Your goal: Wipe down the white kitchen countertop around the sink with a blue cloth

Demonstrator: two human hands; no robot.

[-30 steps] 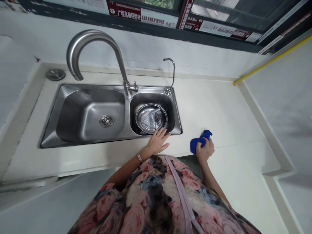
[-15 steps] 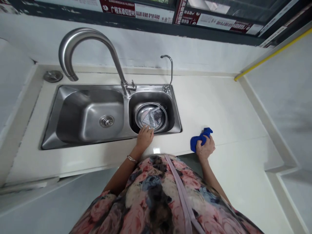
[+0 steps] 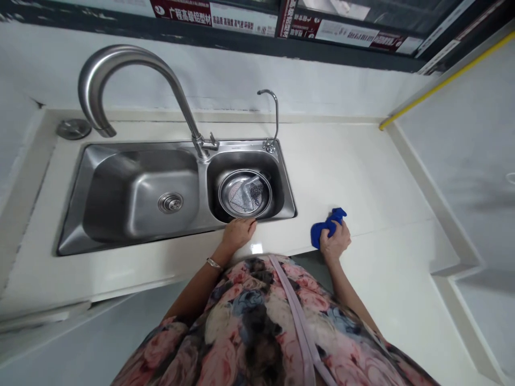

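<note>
Left hand (image 3: 238, 233) has shifted from flat on the counter (image 3: 362, 171) toward 9 o'clock; its fingers are now curled at the sink (image 3: 257, 218) front rim, at 6 o'clock of the basket (image 3: 245, 194), gripping nothing visible. Right hand (image 3: 335, 241) stays closed round the cloth (image 3: 322, 231), at 4 o'clock of the sink. The cloth is blue and bunched, and the counter looks glossy and unmarked, so wiping seems largely done.

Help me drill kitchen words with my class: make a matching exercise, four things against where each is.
Things:
1. cloth
2. strainer
3. drain
4. left hand

Places:
A. in the small basin
B. at the sink's front rim
C. in the right hand
D. in the large basin

Pairs: 1-C, 2-A, 3-D, 4-B
</note>
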